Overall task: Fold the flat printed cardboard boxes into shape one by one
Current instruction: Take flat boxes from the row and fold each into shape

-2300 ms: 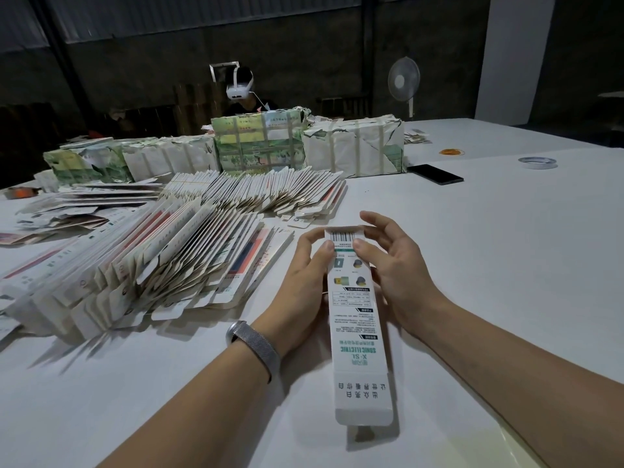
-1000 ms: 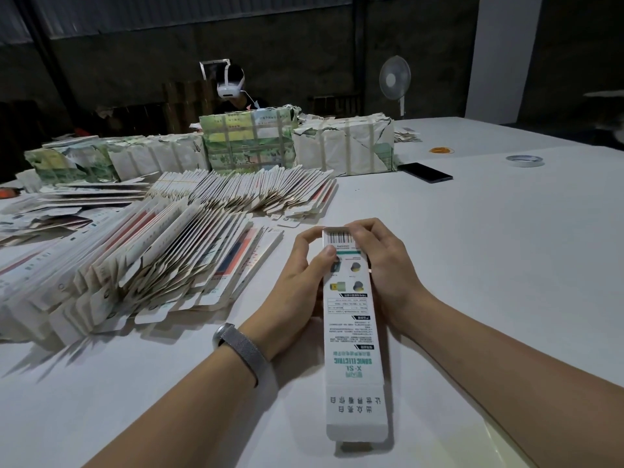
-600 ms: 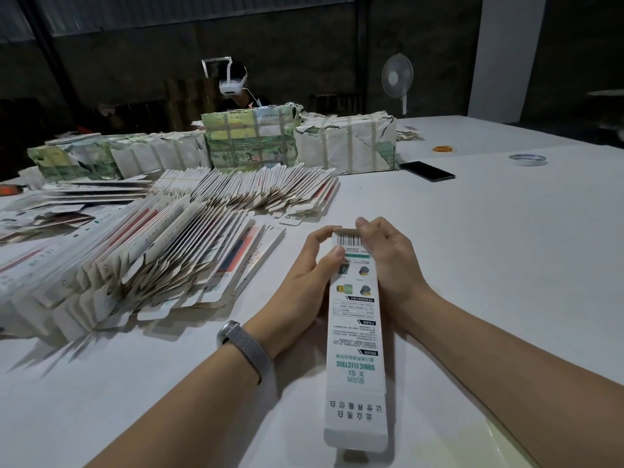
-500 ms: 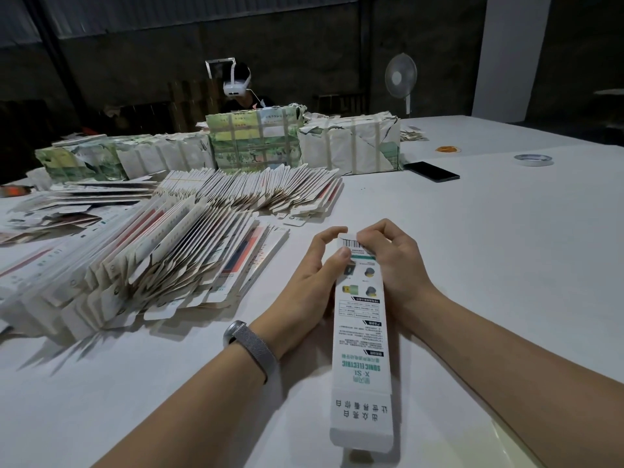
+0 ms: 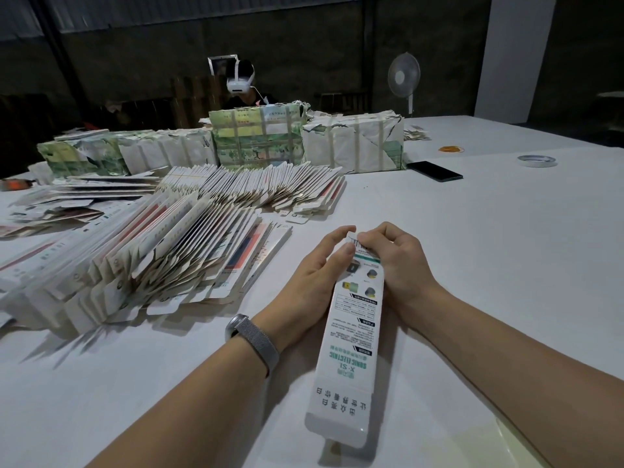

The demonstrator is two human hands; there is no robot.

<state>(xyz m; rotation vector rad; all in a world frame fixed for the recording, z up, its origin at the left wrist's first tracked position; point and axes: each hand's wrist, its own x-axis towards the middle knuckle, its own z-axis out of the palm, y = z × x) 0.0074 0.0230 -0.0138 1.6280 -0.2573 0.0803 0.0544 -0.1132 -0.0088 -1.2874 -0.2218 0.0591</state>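
Note:
A long white printed cardboard box point(image 5: 351, 346) with green lettering lies lengthwise on the white table point(image 5: 489, 265) in front of me. My left hand point(image 5: 314, 275) grips its far left side, thumb on the printed top face. My right hand point(image 5: 395, 261) curls round the far right side and pinches the end flap with the barcode. The box's far end is partly hidden by my fingers. A fanned row of flat printed boxes point(image 5: 162, 251) lies to the left.
A second fanned row of flat boxes point(image 5: 270, 187) lies further back. Strapped bundles point(image 5: 354, 143) stand behind it, with a person in a headset beyond. A black phone point(image 5: 435, 171), a tape roll point(image 5: 537, 160) and rubber bands point(image 5: 450, 149) lie at the far right.
My right fingers have curled tighter over the barcode flap at the far end, bending it down. The box's near end has swung slightly left. Both hands stay on the box.

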